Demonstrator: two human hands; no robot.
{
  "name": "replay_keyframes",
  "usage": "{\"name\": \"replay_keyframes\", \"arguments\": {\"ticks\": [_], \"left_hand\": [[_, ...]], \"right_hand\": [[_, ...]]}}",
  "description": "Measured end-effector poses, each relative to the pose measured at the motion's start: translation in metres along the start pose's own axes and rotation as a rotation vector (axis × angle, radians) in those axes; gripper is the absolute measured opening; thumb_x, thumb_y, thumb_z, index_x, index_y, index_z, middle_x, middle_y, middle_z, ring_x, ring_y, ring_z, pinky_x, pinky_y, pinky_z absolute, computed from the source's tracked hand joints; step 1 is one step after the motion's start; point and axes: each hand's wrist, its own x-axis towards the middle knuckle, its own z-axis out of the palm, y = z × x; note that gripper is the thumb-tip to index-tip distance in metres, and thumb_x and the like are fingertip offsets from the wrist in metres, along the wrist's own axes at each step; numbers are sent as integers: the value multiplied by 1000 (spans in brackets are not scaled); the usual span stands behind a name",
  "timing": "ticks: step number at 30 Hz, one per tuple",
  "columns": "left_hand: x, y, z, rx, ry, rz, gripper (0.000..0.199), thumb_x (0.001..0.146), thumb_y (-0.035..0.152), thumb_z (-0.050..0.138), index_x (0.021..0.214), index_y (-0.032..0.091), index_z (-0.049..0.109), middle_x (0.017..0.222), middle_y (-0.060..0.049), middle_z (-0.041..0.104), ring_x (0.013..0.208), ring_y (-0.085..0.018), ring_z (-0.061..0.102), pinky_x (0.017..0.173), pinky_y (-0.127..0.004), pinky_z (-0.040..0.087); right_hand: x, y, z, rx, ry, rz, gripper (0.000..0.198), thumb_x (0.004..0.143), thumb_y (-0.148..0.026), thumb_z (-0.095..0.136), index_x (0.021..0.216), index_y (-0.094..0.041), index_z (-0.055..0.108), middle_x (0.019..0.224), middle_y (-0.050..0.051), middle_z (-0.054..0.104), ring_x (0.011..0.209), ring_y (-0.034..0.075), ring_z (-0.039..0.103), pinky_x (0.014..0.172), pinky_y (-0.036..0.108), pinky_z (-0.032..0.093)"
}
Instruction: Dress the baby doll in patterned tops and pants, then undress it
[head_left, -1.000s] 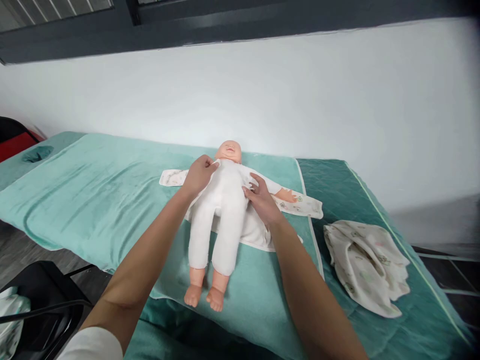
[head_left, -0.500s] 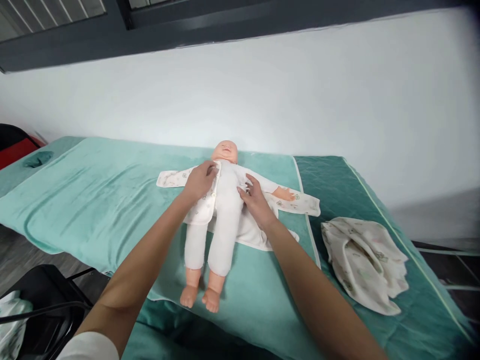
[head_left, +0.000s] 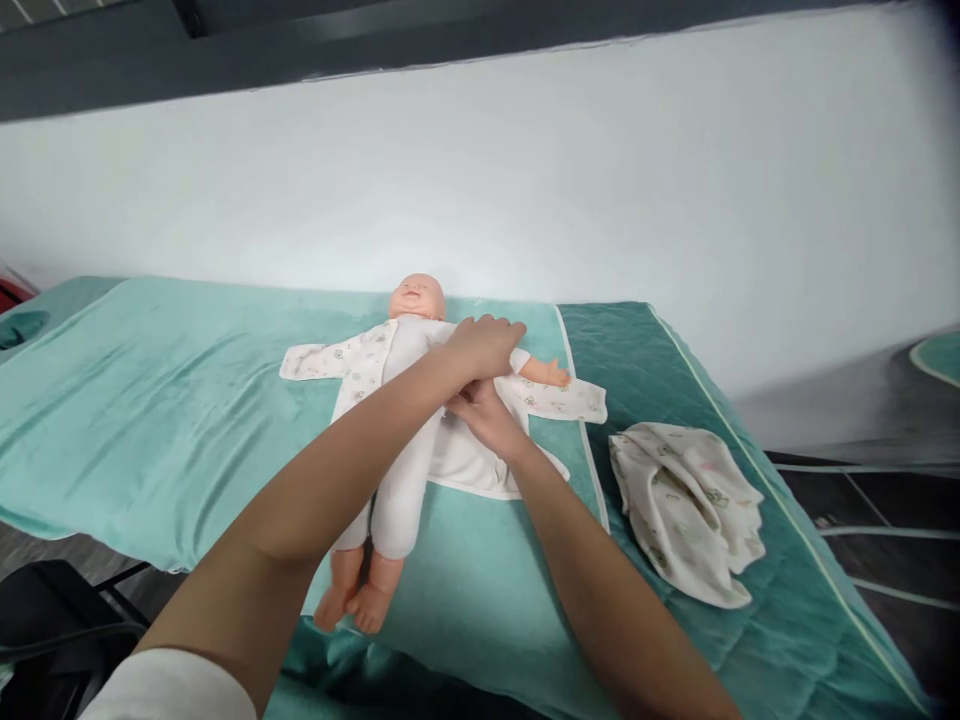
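1. Centre of the frame: a baby doll point(head_left: 409, 400) lies flat on its back, smooth plastic head toward the wall, bare moulded feet toward the lower edge, its soft body in a plain white stretch suit.
2. Under the doll, a printed cotton garment point(head_left: 352, 365) is spread open; one thin, pale sleeve stretches to the left, the other runs right beneath the doll's outstretched plastic arm.
3. The left hand point(head_left: 486, 343) reaches across the doll's chest from the lower left, fingers curled over the cloth at the doll's far shoulder; whether it pinches fabric there, I cannot tell.
4. The right hand point(head_left: 480, 412) sits just beneath it, touching it, knuckles up, pressed onto the garment's white inner flap beside the doll's waist; its fingers are hidden under the left wrist, so its grip cannot be read.
5. Everything rests on a plush mint-green towel point(head_left: 150, 400), softly rippled, with a white piped edge on its right.
6. That towel covers a bed point(head_left: 675, 390) with a darker teal quilted cover, stitched in a diamond pattern.
7. At the right of the frame, well apart from the doll, a crumpled cloth bundle point(head_left: 686, 500) of the same pale print sits in a loose rounded heap on the quilting.
8. A plain white wall point(head_left: 480, 180) runs behind.
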Motion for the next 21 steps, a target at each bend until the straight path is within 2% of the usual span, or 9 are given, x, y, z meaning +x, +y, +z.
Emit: {"name": "replay_keyframes", "arguments": {"ticks": [4,6,9,11,13,15,18,20,21], "left_hand": [[17,10,1,146,-216,49,35,78,13,66,112,21,63,102,-11,73,92,-27,69,83,-38,48],[20,4,1,146,-176,58,33,79,12,62,110,22,63,96,-10,72,86,-26,70,79,-37,48],[18,-11,3,103,-49,71,36,79,14,60,115,22,60,101,-10,71,88,-26,69,78,-37,47],[14,-19,5,76,6,80,35,81,15,60,115,22,58,105,-10,70,91,-27,69,79,-37,46],[10,-23,7,80,52,95,30,84,15,57,114,21,58,106,-11,69,93,-26,68,79,-36,46],[7,-23,9,111,80,100,30,86,13,53,114,21,58,106,-11,69,94,-26,67,80,-36,45],[3,-23,11,155,83,95,34,85,9,51,115,21,58,107,-10,69,96,-26,66,80,-36,43],[1,-24,11,183,85,102,34,85,8,50,115,21,58,108,-10,69,94,-26,66,78,-36,42],[0,-25,11,198,86,107,34,84,7,50,114,21,59,108,-10,69,93,-25,66,76,-36,42]], "right_hand": [[-3,-7,-7,-116,-62,43,52,89,-41,61,137,-26,47,142,9,57,131,27,55,109,43,46],[-3,-5,-18,-156,-78,58,41,88,-42,61,125,-24,57,131,8,64,123,27,59,104,44,48],[-2,4,-42,-299,-60,60,24,90,-42,54,98,-22,65,107,5,71,103,24,65,96,40,50],[-2,9,-59,-526,87,112,22,88,-39,53,90,-21,65,103,6,71,98,23,65,93,39,49],[-1,14,-73,-778,262,237,24,84,-43,57,88,-20,64,104,11,70,97,26,64,89,41,48],[-1,16,-80,-940,295,383,33,81,-54,60,82,-20,64,97,12,70,92,29,64,83,42,48],[-2,16,-82,-988,172,465,43,78,-64,60,65,-22,60,76,8,68,81,28,64,74,40,47],[-2,15,-83,-919,146,444,39,77,-57,63,59,-22,58,67,6,65,75,26,63,71,37,47],[-2,14,-86,-836,185,418,34,76,-52,63,61,-22,59,65,6,65,74,26,64,70,36,47]]}}
